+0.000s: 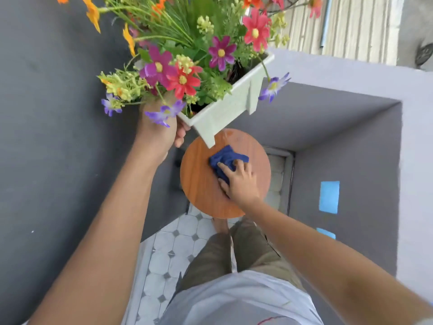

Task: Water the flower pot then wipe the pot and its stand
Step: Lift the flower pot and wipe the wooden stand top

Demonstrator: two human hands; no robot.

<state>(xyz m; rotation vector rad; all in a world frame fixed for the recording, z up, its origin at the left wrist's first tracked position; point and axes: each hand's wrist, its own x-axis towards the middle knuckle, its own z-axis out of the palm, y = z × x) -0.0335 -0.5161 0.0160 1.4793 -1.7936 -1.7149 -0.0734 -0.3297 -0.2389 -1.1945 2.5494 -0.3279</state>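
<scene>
A pale square flower pot (225, 111) full of pink, red, orange and purple flowers hangs in the air, tilted, above and to the left of the stand. My left hand (159, 130) grips the pot at its near left side, partly hidden by blooms. Below it is the stand (201, 181), a round brown wooden top. My right hand (241, 181) presses a crumpled dark blue cloth (226, 159) flat on the middle of that top, with the fingers spread over the cloth.
A dark grey wall (58, 137) runs close on the left, and a low grey parapet (346, 141) wraps the corner on the right and behind the stand. The floor (178, 249) has white tiles with grey diamonds. My legs stand just in front of the stand.
</scene>
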